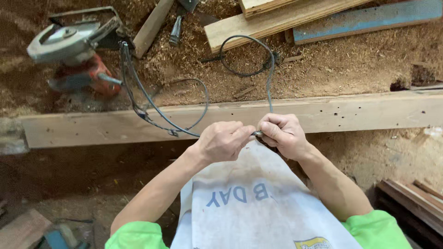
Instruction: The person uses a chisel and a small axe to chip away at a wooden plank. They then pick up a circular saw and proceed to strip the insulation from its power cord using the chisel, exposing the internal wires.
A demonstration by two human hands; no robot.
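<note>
My left hand [223,140] and my right hand [282,134] meet in front of a long wooden beam [350,113], both pinching the same grey power cable [157,108] where its ends come together between my fingertips. The cable loops away over the beam: one run goes left toward a red-and-grey circular saw [74,50] lying on the sawdust, the other rises in a loop at the upper middle. A pale apron [258,203] with blue lettering covers my lap below my hands. What sits between my fingers is too small to make out.
Sawdust covers the ground. Wooden planks [272,20] and a blue-painted board [369,18] lie at the top. A wooden-handled tool [152,25] rests beside the saw. Stacked boards [410,198] sit at the lower right, scrap wood [23,228] at the lower left.
</note>
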